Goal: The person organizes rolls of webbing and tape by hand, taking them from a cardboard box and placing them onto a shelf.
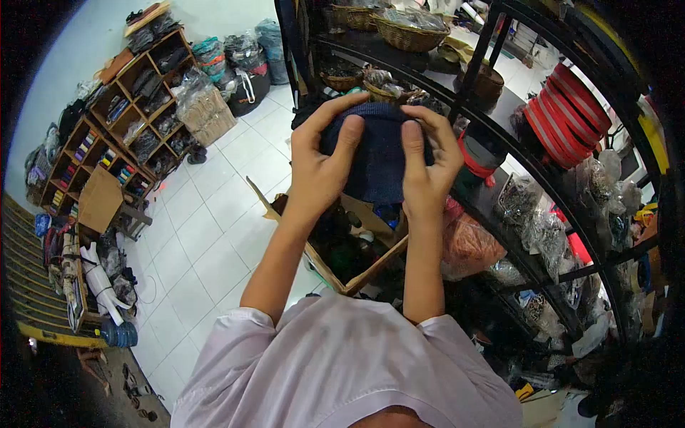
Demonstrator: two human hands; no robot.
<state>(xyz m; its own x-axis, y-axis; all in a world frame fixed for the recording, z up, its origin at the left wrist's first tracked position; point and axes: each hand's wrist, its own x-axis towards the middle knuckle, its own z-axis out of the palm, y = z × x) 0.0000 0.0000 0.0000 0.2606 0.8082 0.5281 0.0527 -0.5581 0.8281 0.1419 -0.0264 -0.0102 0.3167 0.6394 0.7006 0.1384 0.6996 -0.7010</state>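
Held up in front of my chest is a dark blue knitted piece, with a ribbed band along its top edge. My left hand grips its left side, thumb on the near face and fingers curled round behind. On the other side my right hand does the same, its thumb pressed against the front. Below the knitted piece stands an open cardboard box with dark and green things inside, partly hidden by my forearms.
Black shelving curves along the right, carrying wicker baskets, a red-and-grey striped roll and plastic bags. A pinkish bag sits beside the box. Across the white tiled floor stands a wooden cubby shelf with thread spools.
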